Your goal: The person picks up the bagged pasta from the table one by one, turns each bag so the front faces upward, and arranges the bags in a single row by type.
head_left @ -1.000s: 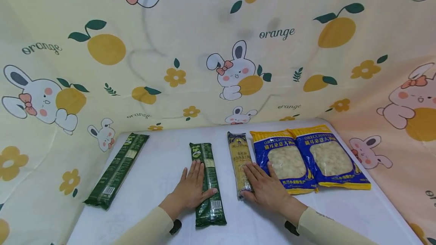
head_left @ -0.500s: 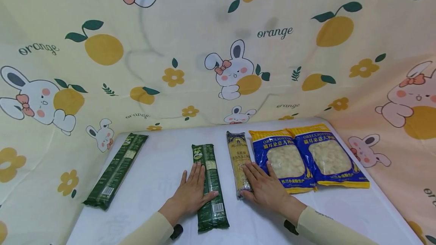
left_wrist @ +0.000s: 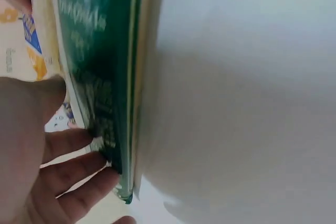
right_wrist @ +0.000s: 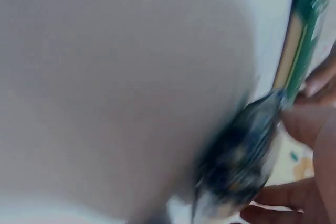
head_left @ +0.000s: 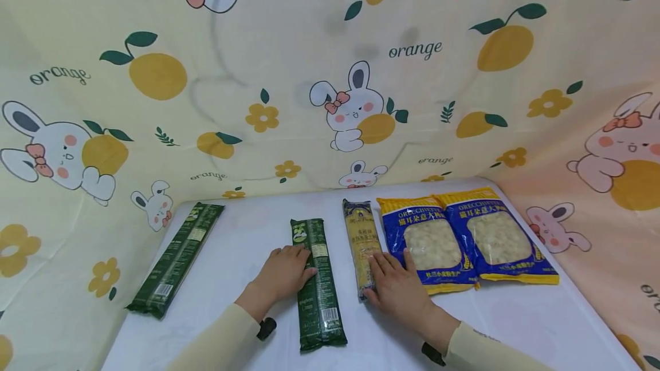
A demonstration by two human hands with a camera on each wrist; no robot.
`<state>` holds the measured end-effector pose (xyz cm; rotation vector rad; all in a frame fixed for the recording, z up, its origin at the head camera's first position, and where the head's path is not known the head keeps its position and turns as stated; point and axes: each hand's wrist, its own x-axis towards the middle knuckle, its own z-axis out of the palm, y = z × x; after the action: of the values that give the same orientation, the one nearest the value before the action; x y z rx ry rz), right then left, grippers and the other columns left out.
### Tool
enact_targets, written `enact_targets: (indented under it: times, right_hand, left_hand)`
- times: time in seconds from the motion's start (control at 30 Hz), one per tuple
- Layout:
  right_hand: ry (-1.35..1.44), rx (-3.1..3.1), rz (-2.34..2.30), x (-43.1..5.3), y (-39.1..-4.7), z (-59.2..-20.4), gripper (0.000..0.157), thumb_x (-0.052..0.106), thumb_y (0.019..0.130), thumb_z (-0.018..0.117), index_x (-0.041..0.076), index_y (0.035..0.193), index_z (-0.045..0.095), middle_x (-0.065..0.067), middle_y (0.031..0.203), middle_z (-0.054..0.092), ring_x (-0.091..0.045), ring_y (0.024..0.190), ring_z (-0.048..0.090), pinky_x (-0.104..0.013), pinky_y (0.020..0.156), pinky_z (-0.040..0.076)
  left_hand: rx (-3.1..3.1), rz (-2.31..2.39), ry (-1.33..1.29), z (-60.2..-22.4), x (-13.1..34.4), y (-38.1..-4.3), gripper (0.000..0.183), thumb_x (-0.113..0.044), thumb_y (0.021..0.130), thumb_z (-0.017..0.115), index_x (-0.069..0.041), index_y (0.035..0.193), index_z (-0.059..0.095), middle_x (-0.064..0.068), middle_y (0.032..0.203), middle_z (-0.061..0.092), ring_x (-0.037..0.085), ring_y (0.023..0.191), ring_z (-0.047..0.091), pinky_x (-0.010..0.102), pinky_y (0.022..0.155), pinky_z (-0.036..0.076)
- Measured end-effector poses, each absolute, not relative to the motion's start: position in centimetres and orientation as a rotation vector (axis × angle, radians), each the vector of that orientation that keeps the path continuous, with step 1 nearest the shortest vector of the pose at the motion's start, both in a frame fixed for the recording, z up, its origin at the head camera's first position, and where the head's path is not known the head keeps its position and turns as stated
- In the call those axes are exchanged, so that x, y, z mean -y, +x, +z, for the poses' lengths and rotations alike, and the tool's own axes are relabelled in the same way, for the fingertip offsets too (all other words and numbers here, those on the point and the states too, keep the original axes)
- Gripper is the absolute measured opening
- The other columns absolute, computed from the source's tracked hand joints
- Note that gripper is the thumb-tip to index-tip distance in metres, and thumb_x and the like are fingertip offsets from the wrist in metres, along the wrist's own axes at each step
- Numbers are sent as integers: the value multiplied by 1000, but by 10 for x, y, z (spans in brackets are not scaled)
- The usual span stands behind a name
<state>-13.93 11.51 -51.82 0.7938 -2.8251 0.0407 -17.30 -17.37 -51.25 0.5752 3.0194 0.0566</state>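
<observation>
Head view: a green packet [head_left: 175, 262] lies slanted at the far left of the white bench [head_left: 242, 239]. Next, the left hand [head_left: 283, 273] rests its loosely bent fingers on the second green packet [head_left: 321, 296], touching it without clenching. To its right, apart, lies the slim golden packet [head_left: 360, 231], the right hand [head_left: 399, 289] laid on its lower part, fingers relaxed, not clenched. Farthest right, two blue-and-yellow bags, the nearer bag [head_left: 432, 242] and the farther bag [head_left: 501, 238], lie flat, side by side.

Soft light, blurry right wrist view.
</observation>
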Motion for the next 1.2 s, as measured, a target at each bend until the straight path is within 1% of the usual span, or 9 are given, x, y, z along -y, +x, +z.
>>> enact_targets:
  times: [0.1,0.2,0.33,0.43,0.53,0.67,1.0,1.1,1.2]
  right_hand:
    - [788,2715,33,-107,-129,-518,56,48,92,78,4,127,71,-13,127,71,-32,119,66,-67,110,44]
    - [825,2628,59,-97,-119,-521,48,50,91,79,9,114,72,-6,110,71,-27,106,66,-57,102,51]
    - [906,2602,87,-84,-103,-522,45,59,95,72,14,102,69,-1,97,66,-20,95,63,-46,91,51]
    - [977,2629,83,-76,-93,-522,50,66,97,65,16,95,65,2,91,62,-18,92,60,-44,89,50]
    - [1048,2683,80,-71,-87,-522,54,71,98,58,17,94,65,3,88,60,-17,89,57,-43,88,49]
    - [1095,2763,65,-68,-83,-524,60,75,98,52,17,99,69,4,88,59,-16,89,55,-45,91,48]
    - [1070,2669,-6,-66,-85,-537,55,71,98,56,18,89,68,4,81,59,-18,86,55,-43,90,46]
    - [1084,2676,-16,-66,-84,-539,54,70,99,55,19,88,68,4,80,59,-17,87,54,-42,90,45]
    - [1090,2690,-41,-65,-84,-538,54,69,101,53,19,88,68,4,81,59,-17,89,55,-42,92,46]
  left_hand:
    - [-3078,61,567,-510,171,-188,41,-43,108,60,-11,130,71,10,132,70,31,122,66,55,103,54]
    - [-3148,38,562,-510,170,-205,33,-38,109,58,-13,124,74,8,124,73,30,116,67,54,99,55]
    - [-3233,7,573,-510,165,-230,32,-35,110,56,-12,124,73,9,125,72,30,117,64,53,98,55]
    - [-3236,-9,567,-511,163,-246,35,-38,111,54,-11,125,71,10,126,69,31,118,62,53,98,53]
    - [-3202,-23,545,-513,159,-256,42,-44,111,51,-9,128,69,10,126,67,32,118,59,54,99,51]
    - [-3148,-19,491,-515,151,-265,52,-51,111,48,-7,131,67,12,124,65,32,118,58,56,100,49]
    - [-3103,-61,353,-527,137,-274,78,-68,106,40,-1,138,64,18,139,62,38,135,51,67,113,36]
    - [-3110,-82,341,-531,136,-276,84,-73,104,39,0,138,63,19,138,62,39,134,51,67,113,35]
    - [-3161,-79,348,-534,138,-278,82,-71,103,42,2,133,64,20,131,65,39,130,54,68,111,36]
